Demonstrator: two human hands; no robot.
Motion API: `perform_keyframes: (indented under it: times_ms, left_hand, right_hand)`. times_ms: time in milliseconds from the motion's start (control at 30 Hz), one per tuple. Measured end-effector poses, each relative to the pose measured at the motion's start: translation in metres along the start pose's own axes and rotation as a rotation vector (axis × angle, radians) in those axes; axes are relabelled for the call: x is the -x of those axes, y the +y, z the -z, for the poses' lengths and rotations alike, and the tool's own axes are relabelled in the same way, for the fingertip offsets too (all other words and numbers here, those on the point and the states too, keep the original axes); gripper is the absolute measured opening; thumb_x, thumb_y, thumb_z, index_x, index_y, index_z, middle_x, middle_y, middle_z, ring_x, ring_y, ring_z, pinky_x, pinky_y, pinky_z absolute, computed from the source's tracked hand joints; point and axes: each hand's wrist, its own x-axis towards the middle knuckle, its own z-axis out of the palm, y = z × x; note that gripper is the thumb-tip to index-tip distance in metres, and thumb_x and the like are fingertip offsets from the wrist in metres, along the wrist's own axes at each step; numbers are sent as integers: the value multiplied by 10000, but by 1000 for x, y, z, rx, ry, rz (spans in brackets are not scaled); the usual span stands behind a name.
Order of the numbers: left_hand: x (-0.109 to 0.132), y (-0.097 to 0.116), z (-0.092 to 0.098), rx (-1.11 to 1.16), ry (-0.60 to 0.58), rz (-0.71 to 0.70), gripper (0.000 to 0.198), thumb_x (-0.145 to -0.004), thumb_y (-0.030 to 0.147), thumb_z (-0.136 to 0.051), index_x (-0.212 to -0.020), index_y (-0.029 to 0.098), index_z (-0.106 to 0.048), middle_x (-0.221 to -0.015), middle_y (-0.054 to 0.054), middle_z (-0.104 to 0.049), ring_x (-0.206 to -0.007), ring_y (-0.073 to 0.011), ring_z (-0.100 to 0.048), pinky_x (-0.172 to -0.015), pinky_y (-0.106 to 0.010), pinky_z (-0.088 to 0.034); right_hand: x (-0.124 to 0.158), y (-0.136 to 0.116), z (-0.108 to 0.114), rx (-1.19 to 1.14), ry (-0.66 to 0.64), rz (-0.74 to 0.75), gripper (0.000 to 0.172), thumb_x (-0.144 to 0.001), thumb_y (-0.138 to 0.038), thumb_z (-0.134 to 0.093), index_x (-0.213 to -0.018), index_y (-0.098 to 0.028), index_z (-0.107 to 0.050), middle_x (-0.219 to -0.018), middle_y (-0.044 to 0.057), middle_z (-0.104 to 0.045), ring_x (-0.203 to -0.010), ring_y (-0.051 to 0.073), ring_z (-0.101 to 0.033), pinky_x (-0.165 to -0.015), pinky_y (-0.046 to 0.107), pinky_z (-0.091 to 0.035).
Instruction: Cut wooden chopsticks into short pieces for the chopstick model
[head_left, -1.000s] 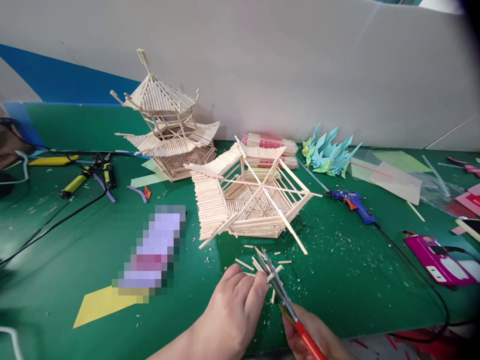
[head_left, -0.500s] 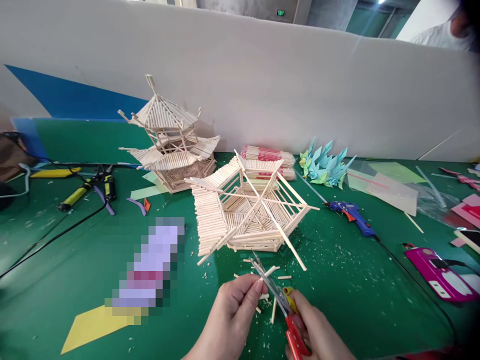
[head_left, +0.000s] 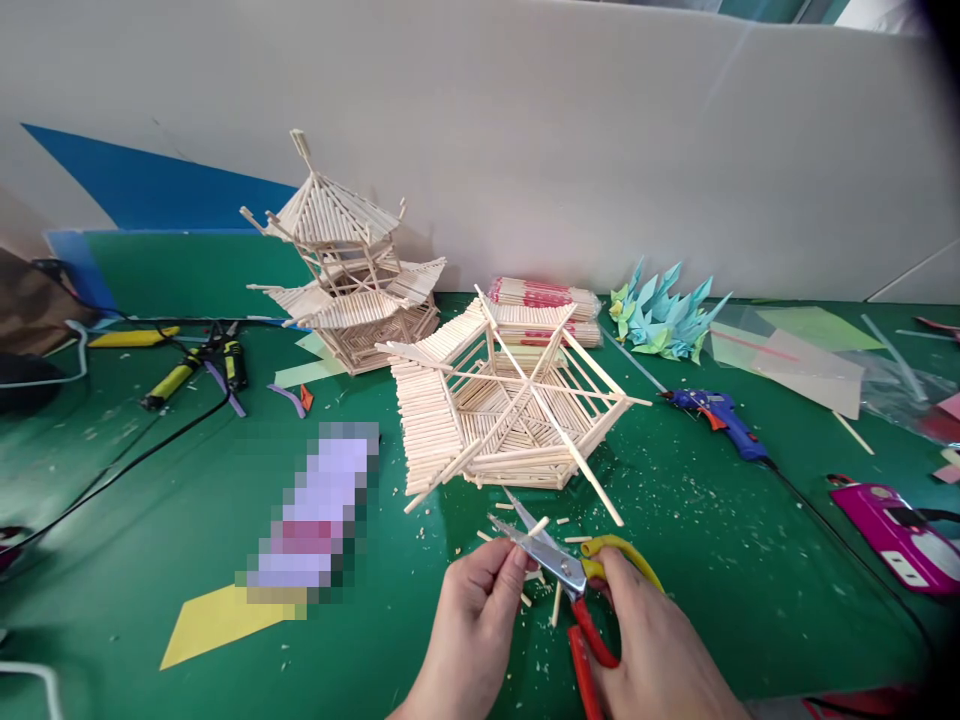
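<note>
Since half a second ago, my scissors (head_left: 559,565) have opened: the blades now stand spread in a V, where they were nearly closed before, and my right hand (head_left: 660,650) has rotated so the yellow and red loops face up.

Current state:
- Right hand: closed through the scissors' loops, gripping them.
- Left hand (head_left: 480,620): fingertips pinched at the blades' base. I judge it holds a short stick piece, but the piece itself is hidden, so I cannot confirm it.
- Work position: on the green table (head_left: 135,520), at 6 o'clock from the unfinished hexagonal stick frame (head_left: 502,410).
- Cut stick offcuts (head_left: 556,603) lie scattered beneath the blades.

Hazards, as I judge them:
1. The left fingertips sit touching the open blades. A closing cut with the piece held this short could nip a finger.
2. A cut end may fly off and be lost among the offcuts and sawdust.
3. The blade tips point toward 12 o'clock, near the frame's projecting spokes. A forward slip could knock a spoke loose.
4. The glue gun (head_left: 716,415) lies at 2 o'clock with its cord trailing past my right hand; a snagged cord would drag it.
5. The finished pagoda model (head_left: 345,270) at 11 o'clock stands well apart and looks safe.
</note>
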Motion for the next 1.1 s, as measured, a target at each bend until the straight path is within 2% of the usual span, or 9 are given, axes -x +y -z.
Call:
perform_keyframes:
  times_ms: [200, 300, 400, 567, 733, 833, 933, 1000, 1100]
  left_hand:
    - [-1, -9, 1, -36, -35, 44, 367, -734, 499, -534, -638, 146, -555, -471, 73, -273, -435, -74, -217, -404, -215, -130]
    - [-4, -5, 4, 75, -42, 99, 370, -717, 511, -551, -680, 143, -566, -441, 85, -261, -438, -76, -214, -423, -216, -142]
    - [-6, -2, 7, 269, -118, 154, 335, -731, 471, -563, -707, 137, -564, -418, 102, -227, -424, -69, -185, -431, -213, -136]
    - [-9, -4, 15, 471, -184, 216, 235, -773, 357, -566, -741, 124, -566, -436, 104, -212, -416, -57, -153, -422, -204, -114]
    - [-12, -6, 16, 595, -214, 216, 179, -841, 245, -486, -801, 97, -578, -480, 82, -258, -447, -58, -174, -438, -194, -152]
    - [-14, -6, 11, 644, -242, 234, 175, -858, 203, -449, -816, 89, -575, -484, 72, -289, -451, -57, -199, -449, -193, -180]
    - [-16, -5, 4, 638, -278, 229, 169, -864, 190, -429, -840, 89, -564, -486, 58, -340, -453, -58, -251, -464, -195, -208]
    - [-17, -5, -1, 604, -295, 214, 160, -865, 189, -424, -861, 92, -550, -485, 49, -377, -454, -60, -285, -466, -194, -219]
    - [-17, -5, -6, 555, -298, 160, 129, -860, 203, -439, -849, 106, -523, -482, 48, -407, -458, -63, -316, -465, -191, -243]
  right_hand:
    - [-3, 14, 10, 27, 48, -17, 198, -728, -168, -410, -924, -185, -432, -909, 128, -639, -875, 275, -598, -652, 344, -463]
    - [-3, 27, 14, 61, 89, -56, 230, -728, -189, -426, -957, -183, -437, -872, 114, -644, -818, 265, -611, -627, 343, -473]
    - [-4, 46, 15, 151, 143, -78, 246, -735, -235, -445, -976, -185, -454, -834, 97, -645, -756, 264, -619, -616, 364, -483]
    - [-4, 90, 14, 293, 308, -33, 334, -748, -305, -480, -1050, -162, -476, -978, 119, -620, -873, 276, -604, -670, 370, -504]
    - [4, 120, 25, 458, 376, -14, 487, -716, -418, -528, -1074, -89, -510, -1027, 168, -599, -917, 311, -576, -746, 414, -480]
    - [8, 105, 32, 428, 479, -6, 450, -727, -454, -520, -1045, -136, -523, -996, 157, -606, -870, 318, -575, -738, 455, -451]
    - [6, 62, 27, 61, 556, 91, 262, -794, -367, -481, -979, -188, -530, -954, 107, -601, -860, 239, -570, -758, 367, -454]
    - [0, 28, 17, -252, 410, 159, 211, -815, -330, -477, -960, -191, -542, -922, 82, -599, -825, 197, -571, -727, 299, -472]
    - [-14, -8, 0, -630, 213, 183, 258, -822, -338, -483, -1015, -180, -549, -827, 48, -604, -743, 166, -579, -654, 254, -489]
